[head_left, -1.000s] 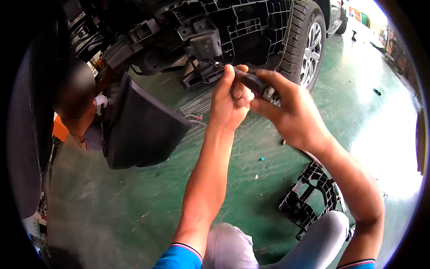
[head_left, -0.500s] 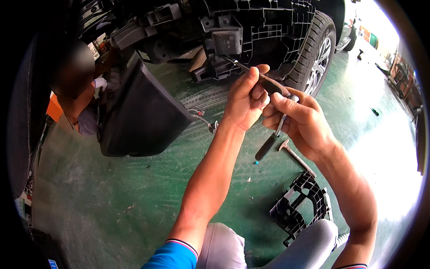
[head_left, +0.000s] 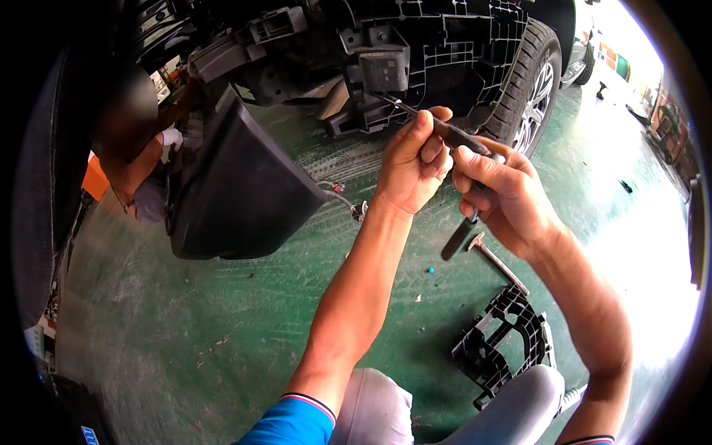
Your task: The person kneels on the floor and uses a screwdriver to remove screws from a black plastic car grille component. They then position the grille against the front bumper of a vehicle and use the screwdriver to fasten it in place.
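My left hand (head_left: 415, 159) is closed around a dark-handled screwdriver (head_left: 466, 139). Its thin metal shaft slants up and left to the lower edge of the black vehicle frame (head_left: 368, 117), beside a small rectangular module (head_left: 386, 70). I cannot tell whether the tip touches the frame. My right hand (head_left: 512, 193) grips a ratchet wrench (head_left: 458, 239), whose black handle hangs below the fingers. The ratchet's metal head sits by the back end of the screwdriver handle; fingers hide how they meet.
A large black bumper panel (head_left: 245, 193) stands at left with a cable, beside a crouching person with a gloved hand (head_left: 172, 138). A wheel (head_left: 530, 96) is at upper right. A hammer (head_left: 500, 263) and black plastic bracket (head_left: 493, 337) lie on the green floor near my knee.
The ratchet's handle has swung slightly and its shaft is now mostly covered by my right hand. The whole view has shifted a little; both hands keep their hold.
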Demonstrator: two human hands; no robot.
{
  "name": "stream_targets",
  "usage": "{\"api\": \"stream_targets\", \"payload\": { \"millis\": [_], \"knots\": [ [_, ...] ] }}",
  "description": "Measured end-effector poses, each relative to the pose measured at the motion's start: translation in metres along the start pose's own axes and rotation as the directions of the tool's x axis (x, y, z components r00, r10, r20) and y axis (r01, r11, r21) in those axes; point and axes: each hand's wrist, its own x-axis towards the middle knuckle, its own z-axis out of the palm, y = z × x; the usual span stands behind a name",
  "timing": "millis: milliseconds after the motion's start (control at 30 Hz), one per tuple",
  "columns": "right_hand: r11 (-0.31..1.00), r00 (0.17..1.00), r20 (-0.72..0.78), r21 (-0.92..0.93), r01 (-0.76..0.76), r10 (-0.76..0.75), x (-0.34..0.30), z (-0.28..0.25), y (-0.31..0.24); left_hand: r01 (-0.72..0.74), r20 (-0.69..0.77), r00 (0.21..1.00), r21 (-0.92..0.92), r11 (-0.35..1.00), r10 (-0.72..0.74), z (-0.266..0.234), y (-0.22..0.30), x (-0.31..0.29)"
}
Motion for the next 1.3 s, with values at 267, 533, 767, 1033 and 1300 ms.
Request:
{"api": "stream_targets", "payload": {
  "millis": [267,533,767,1033,1300],
  "knots": [
    [0.193,0.894,0.236,-0.925,0.326,-0.38,0.017,-0.017,-0.024,-0.001,-0.078,0.997,0.043,0.999,0.004,0.006,0.0,0.001],
    [0.218,0.814,0.292,-0.868,0.446,-0.502,0.018,-0.015,-0.005,0.007,-0.007,1.0,0.038,0.999,-0.007,-0.005,0.005,0.001],
    [1.0,0.999,-0.034,-0.02,-0.023,0.022,0.01,-0.002,-0.007,0.021,-0.034,0.999,0.027,0.999,-0.02,0.007,0.006,-0.002],
    [-0.255,0.808,0.408,-0.911,0.325,-0.425,0.018,-0.01,-0.024,0.0,-0.083,0.997,0.057,0.998,0.005,0.002,0.004,-0.001],
    [0.793,0.953,0.02,-0.549,0.264,-0.303,0.015,-0.003,-0.015,-0.002,-0.099,0.995,0.062,0.998,0.008,0.007,0.004,0.001]
  ]
}}
